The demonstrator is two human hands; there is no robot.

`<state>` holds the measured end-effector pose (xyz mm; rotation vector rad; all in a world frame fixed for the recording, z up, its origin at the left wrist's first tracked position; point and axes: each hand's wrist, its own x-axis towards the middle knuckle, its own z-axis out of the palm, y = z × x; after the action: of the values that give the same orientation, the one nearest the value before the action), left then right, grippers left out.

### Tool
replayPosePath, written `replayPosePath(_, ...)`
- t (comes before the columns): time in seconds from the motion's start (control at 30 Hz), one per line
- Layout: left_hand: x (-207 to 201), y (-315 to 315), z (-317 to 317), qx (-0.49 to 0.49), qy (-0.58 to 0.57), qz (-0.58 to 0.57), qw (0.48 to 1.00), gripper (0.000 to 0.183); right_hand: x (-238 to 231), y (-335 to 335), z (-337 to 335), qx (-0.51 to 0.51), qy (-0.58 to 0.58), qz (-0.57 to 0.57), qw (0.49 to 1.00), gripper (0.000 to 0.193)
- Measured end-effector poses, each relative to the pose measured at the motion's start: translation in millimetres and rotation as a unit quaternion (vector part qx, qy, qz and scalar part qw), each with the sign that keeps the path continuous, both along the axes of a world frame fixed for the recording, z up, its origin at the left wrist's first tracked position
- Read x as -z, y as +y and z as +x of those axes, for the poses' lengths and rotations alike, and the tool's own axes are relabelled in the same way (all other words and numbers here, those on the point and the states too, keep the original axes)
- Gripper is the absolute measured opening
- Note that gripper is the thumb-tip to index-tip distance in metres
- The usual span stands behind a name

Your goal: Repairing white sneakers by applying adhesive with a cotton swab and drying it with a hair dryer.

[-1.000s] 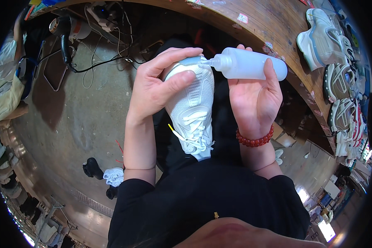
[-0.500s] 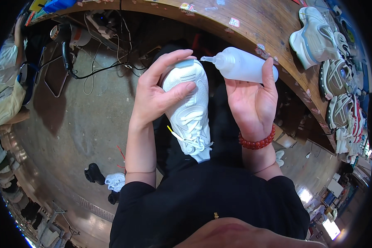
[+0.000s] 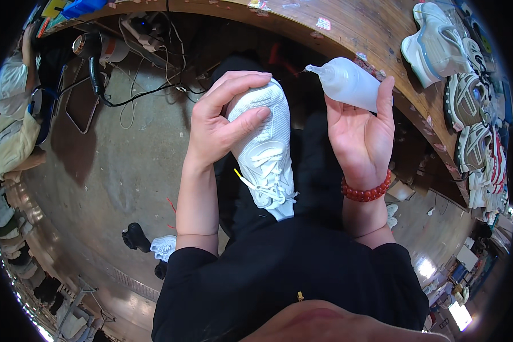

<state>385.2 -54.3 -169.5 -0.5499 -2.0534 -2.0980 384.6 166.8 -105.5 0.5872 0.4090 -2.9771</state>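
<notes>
A white lace-up sneaker (image 3: 262,142) sits over my lap, toe pointing away from me and heel against my dark shirt. My left hand (image 3: 222,119) is closed around its toe end, thumb across the upper and fingers over the tip. One lace with a yellow end sticks out on the shoe's left side. In my right hand (image 3: 362,131), a translucent squeeze bottle (image 3: 350,82) lies tilted, its thin nozzle aimed left toward the shoe but apart from it. A red bead bracelet (image 3: 367,188) circles my right wrist.
A wooden workbench (image 3: 370,34) curves across the far side and right, with several sneakers (image 3: 467,97) along it. Beneath it at left are a hair dryer (image 3: 91,54) and loose cables. More shoes (image 3: 135,236) lie on the floor at left.
My right hand has drawn the bottle to the right, so its nozzle is now farther from the shoe's toe. The left hand keeps its hold on the sneaker.
</notes>
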Motion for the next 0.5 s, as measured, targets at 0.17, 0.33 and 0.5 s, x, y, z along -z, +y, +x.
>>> replayPosePath(0.17,4.7,-1.4,-1.2,-0.028,0.028,-0.036,0.999,0.038,1.9,3.8,-0.3,0.010,-0.001,0.001,1.000,0.051)
replayPosePath(0.33,8.4,2.5,-3.2,-0.032,0.042,-0.031,0.998,0.037,3.3,4.9,1.5,0.008,-0.013,0.013,1.000,0.055)
replayPosePath(0.5,6.9,3.8,-4.7,-0.033,0.054,-0.058,0.996,0.035,1.3,3.5,3.9,0.017,-0.039,0.026,0.999,0.061)
